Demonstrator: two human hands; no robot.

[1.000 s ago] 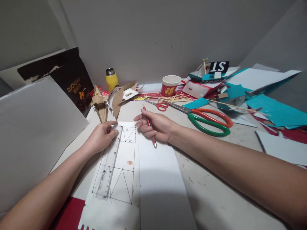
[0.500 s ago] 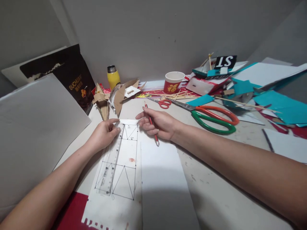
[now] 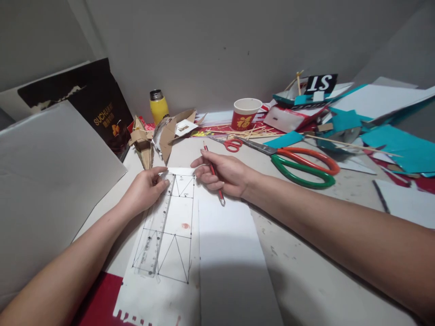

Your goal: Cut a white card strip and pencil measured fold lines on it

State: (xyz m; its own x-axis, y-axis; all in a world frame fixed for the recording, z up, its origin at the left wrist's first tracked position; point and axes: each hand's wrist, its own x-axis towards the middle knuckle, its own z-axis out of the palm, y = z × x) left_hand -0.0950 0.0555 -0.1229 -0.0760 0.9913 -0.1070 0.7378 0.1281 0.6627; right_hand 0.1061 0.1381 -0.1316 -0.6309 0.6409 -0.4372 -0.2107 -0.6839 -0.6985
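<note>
A sheet of white paper (image 3: 176,299) with ruled lines and triangles drawn on it lies in front of me, torn along its near edge. Lengthwise over its left part rests a clear plastic ruler (image 3: 154,242). My left hand (image 3: 146,188) is closed at the ruler's far end and the paper's upper left corner, thumb and forefinger pinching there. By the upper right corner, my right hand (image 3: 220,174) holds a red pencil (image 3: 213,170) across its curled fingers, point upward and away. Its fingertips are at the paper's edge; whether they grip it, I cannot tell.
Blank white paper (image 3: 231,253) lies beside the drawing. Large orange-and-green scissors (image 3: 302,183) and small red scissors (image 3: 233,145) lie beyond my right hand. Behind are a red cup (image 3: 243,120), yellow bottle (image 3: 158,108), cardboard pieces (image 3: 142,147) and thin sticks. A white board (image 3: 50,181) stands left.
The whole view has shifted very slightly. Both hands, the ruler, the pencil and the paper keep the same places relative to each other.
</note>
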